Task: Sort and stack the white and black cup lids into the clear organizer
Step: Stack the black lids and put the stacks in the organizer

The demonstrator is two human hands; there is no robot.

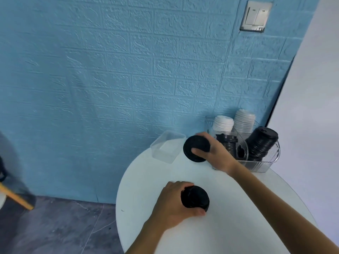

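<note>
Presently two hands, left (174, 204) and right (214, 153), each grip one black lid.

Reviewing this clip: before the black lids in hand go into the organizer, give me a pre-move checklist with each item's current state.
1. Right hand grips a black lid: ok.
2. Left hand grips a black lid stack: ok.
3. Clear organizer upright on the white table: ok.
4. White stacks at the back, black stacks in front, colours unmixed: ok.
5. Room left in the black compartments: cannot tell.
6. Loose lids left on the table: none visible, ok.
</note>
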